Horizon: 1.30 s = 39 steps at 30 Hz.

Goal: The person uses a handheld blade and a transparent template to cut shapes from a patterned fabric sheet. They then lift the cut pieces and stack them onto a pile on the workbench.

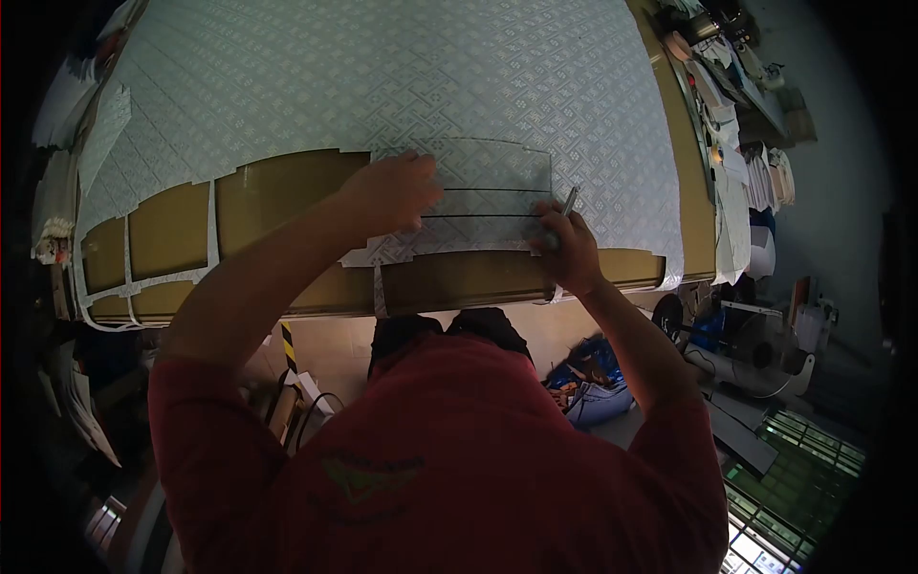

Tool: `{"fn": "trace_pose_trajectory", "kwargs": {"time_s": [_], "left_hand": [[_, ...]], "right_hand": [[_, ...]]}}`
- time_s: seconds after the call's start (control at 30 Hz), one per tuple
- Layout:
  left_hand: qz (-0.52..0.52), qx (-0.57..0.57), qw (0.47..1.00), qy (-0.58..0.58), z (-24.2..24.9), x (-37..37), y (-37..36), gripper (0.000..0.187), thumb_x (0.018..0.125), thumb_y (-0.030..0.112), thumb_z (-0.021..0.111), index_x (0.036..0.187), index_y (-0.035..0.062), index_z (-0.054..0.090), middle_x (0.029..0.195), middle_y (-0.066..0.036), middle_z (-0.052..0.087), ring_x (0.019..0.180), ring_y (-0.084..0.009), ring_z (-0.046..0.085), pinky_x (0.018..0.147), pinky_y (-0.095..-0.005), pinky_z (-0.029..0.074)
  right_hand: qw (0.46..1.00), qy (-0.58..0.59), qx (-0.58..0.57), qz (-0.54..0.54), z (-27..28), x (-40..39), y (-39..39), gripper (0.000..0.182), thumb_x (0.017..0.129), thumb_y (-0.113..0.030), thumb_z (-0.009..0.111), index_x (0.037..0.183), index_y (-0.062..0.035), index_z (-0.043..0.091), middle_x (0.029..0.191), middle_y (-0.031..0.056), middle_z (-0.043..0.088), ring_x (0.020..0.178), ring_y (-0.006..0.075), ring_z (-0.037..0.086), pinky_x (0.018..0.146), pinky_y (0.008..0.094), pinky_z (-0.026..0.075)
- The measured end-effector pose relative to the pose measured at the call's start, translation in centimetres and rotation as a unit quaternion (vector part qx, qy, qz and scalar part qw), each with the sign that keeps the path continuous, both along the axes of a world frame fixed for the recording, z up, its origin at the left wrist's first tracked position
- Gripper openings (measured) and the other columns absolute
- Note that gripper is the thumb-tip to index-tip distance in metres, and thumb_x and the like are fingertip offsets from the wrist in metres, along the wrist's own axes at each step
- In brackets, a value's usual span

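Clear template (492,191), curved along its top edge and crossed by two dark lines, lying flat on the patterned sheet (382,86) near the table's front edge; left hand (392,191) spread palm-down on the template's left end, fingers extended and pressing it flat, gripping nothing; right hand (566,249) closed around a slim cutting or marking tool (568,203), its tip at the template's right edge, the exact kind of tool too small to tell. Patterned sheet pale, with an embossed geometric motif, covering most of the table (172,230); rectangular openings along its near-left margin expose the olive-brown tabletop, with thin strips of sheet left between them. Red sleeves and torso of the person fill the lower view; cluttered shelf (736,115) along the table's right side; a fan (765,354) stands on the floor lower right.
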<state>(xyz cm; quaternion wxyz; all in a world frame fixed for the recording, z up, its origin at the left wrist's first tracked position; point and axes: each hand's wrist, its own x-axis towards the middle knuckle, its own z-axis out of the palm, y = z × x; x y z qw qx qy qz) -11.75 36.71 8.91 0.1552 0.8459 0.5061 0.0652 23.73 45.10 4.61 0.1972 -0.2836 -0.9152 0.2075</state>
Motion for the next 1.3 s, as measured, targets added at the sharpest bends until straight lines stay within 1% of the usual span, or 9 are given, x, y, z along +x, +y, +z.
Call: {"fn": "trace_pose_trajectory", "kwargs": {"time_s": [0.1,0.17,0.23,0.4,0.47,0.57,0.8,0.87,1.3], "left_hand": [[-0.025,-0.069,0.997,0.038,1.3,2.1,2.3,0.033,0.077,0.018,0.078,0.108,0.0115,0.069,0.110,-0.011,0.056,0.116,-0.0348,0.057,0.091,-0.0439,0.053],[-0.089,-0.115,0.984,0.101,1.8,3.7,4.3,0.050,0.076,0.016,0.078,0.124,0.0196,0.065,0.128,-0.011,0.055,0.126,-0.0358,0.054,0.094,-0.0424,0.054],[-0.169,0.000,0.977,0.133,0.7,4.5,4.7,0.080,0.070,0.016,0.082,0.143,0.0310,0.053,0.151,-0.012,0.044,0.135,-0.0369,0.048,0.101,-0.0434,0.052],[-0.237,-0.001,0.943,0.233,1.9,8.5,6.5,0.075,0.083,0.017,0.072,0.150,0.0372,0.044,0.164,-0.012,0.027,0.146,-0.0427,0.036,0.099,-0.0540,0.054],[-0.235,-0.033,0.933,0.269,2.7,9.2,7.0,0.053,0.099,0.026,0.054,0.149,0.0415,0.044,0.168,-0.008,0.019,0.150,-0.0429,0.028,0.102,-0.0604,0.050],[-0.252,-0.096,0.914,0.302,5.8,10.8,8.0,0.078,0.083,0.016,0.072,0.151,0.0379,0.039,0.168,-0.012,0.016,0.151,-0.0439,0.025,0.104,-0.0607,0.051],[-0.249,-0.051,0.932,0.260,2.8,9.7,7.4,0.088,0.078,0.018,0.077,0.153,0.0375,0.035,0.170,-0.011,0.010,0.153,-0.0450,0.017,0.104,-0.0643,0.050],[-0.240,-0.103,0.917,0.303,4.6,10.5,7.7,0.056,0.098,0.028,0.055,0.150,0.0401,0.040,0.170,-0.006,0.011,0.154,-0.0426,0.017,0.106,-0.0657,0.046],[-0.234,-0.029,0.930,0.281,2.2,9.7,7.0,0.054,0.101,0.028,0.049,0.150,0.0466,0.037,0.169,-0.010,0.019,0.149,-0.0466,0.030,0.091,-0.0580,0.057]], "right_hand": [[1.000,0.013,0.011,0.010,-0.8,0.5,0.2,0.044,0.081,-0.015,0.079,0.119,-0.0069,0.057,0.129,0.0161,0.066,0.120,0.0419,0.060,0.098,0.0475,0.052],[1.000,0.018,0.005,0.004,-1.3,1.0,-0.2,0.051,0.081,-0.017,0.079,0.126,-0.0076,0.056,0.129,0.0190,0.065,0.119,0.0422,0.061,0.098,0.0469,0.052],[1.000,0.024,0.014,0.002,-2.0,1.2,0.5,0.064,0.081,-0.022,0.080,0.138,-0.0088,0.054,0.126,0.0246,0.063,0.116,0.0424,0.061,0.096,0.0461,0.053],[0.999,0.031,-0.014,0.001,-0.6,1.4,-0.1,0.067,0.082,-0.026,0.078,0.141,-0.0076,0.053,0.124,0.0280,0.060,0.112,0.0426,0.061,0.092,0.0461,0.054],[0.998,0.039,-0.054,-0.002,-0.1,1.5,0.0,0.067,0.081,-0.027,0.077,0.141,-0.0071,0.053,0.124,0.0274,0.060,0.112,0.0429,0.061,0.091,0.0464,0.054],[0.996,0.019,-0.083,-0.011,-0.6,1.6,0.3,0.067,0.080,-0.025,0.076,0.141,-0.0069,0.052,0.125,0.0267,0.058,0.112,0.0437,0.060,0.091,0.0466,0.054],[0.996,0.051,-0.069,-0.004,-0.5,1.6,0.4,0.063,0.081,-0.021,0.072,0.139,-0.0073,0.053,0.126,0.0272,0.057,0.114,0.0450,0.059,0.094,0.0486,0.053],[0.996,0.056,-0.064,0.000,-0.5,1.5,0.4,0.063,0.081,-0.021,0.072,0.139,-0.0073,0.053,0.126,0.0272,0.057,0.115,0.0451,0.059,0.094,0.0486,0.053],[0.999,0.041,-0.013,0.018,0.2,1.1,0.4,0.062,0.080,-0.024,0.078,0.136,-0.0070,0.056,0.117,0.0234,0.060,0.104,0.0415,0.062,0.086,0.0468,0.055]]}}
